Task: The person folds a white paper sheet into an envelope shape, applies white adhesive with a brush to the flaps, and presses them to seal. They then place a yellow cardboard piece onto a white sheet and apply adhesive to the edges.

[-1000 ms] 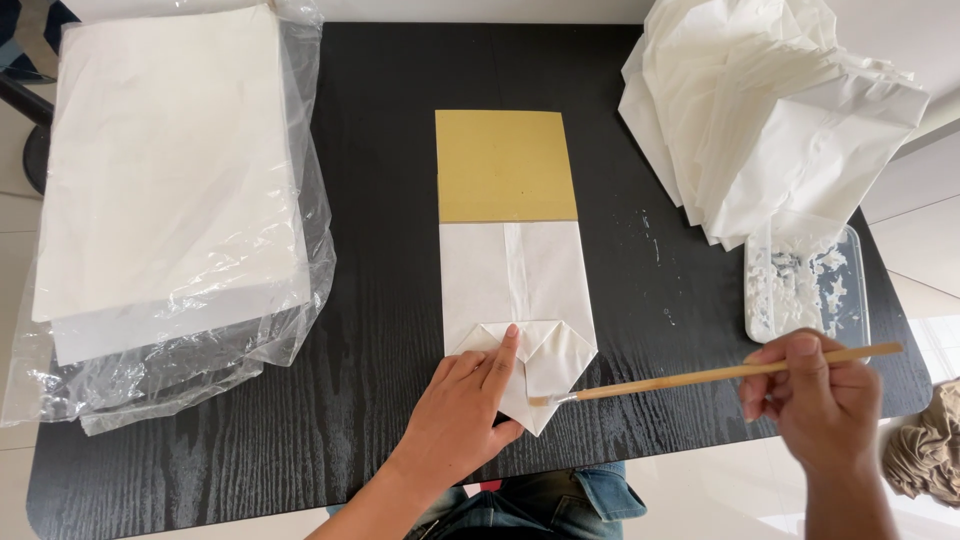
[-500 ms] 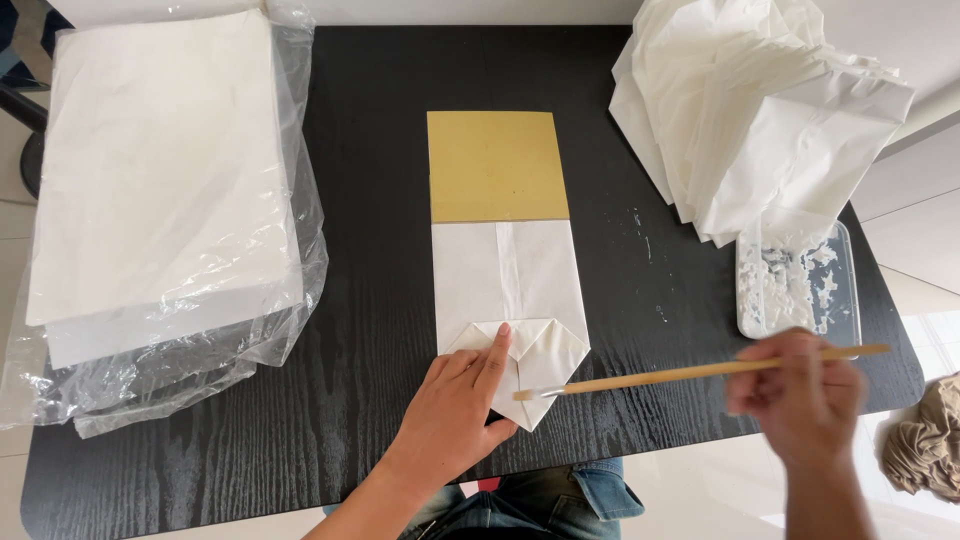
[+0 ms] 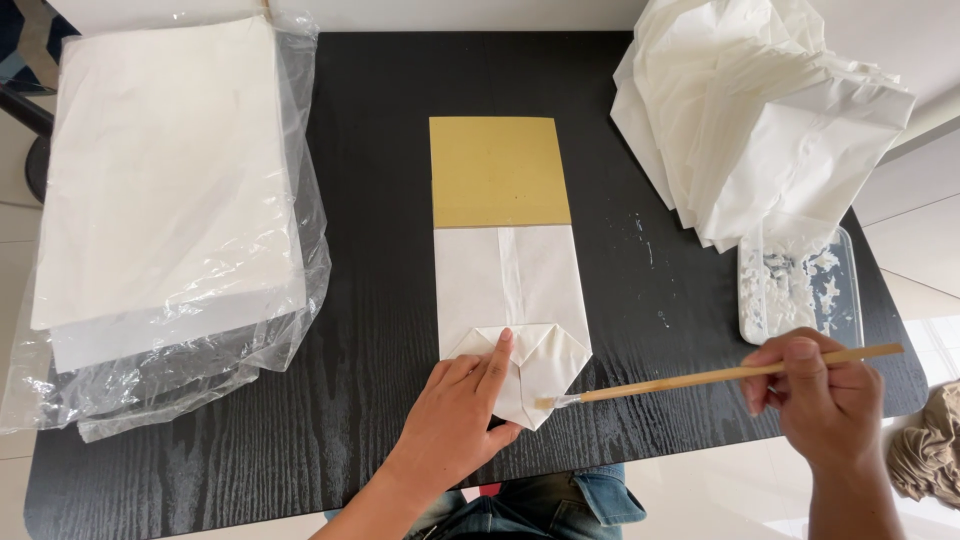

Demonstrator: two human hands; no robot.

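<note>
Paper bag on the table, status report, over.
Left hand pressing paper bag folded bottom flat. Right hand holding brush, tip at fold. Nothing blocking.

The left hand [image 3: 462, 413] covers the lower left folds of the white paper bag [image 3: 512, 300], so the creases beneath it cannot be read. Right of the right hand [image 3: 822, 405], a crumpled beige cloth [image 3: 930, 455] runs off the frame edge. Above that hand, stacked bags [image 3: 760, 130] hide the far end of the plastic tray [image 3: 845, 290].

Bare table [image 3: 380, 200] flanks the bag, hemmed by paper stacks [image 3: 170, 180], seemingly.
</note>
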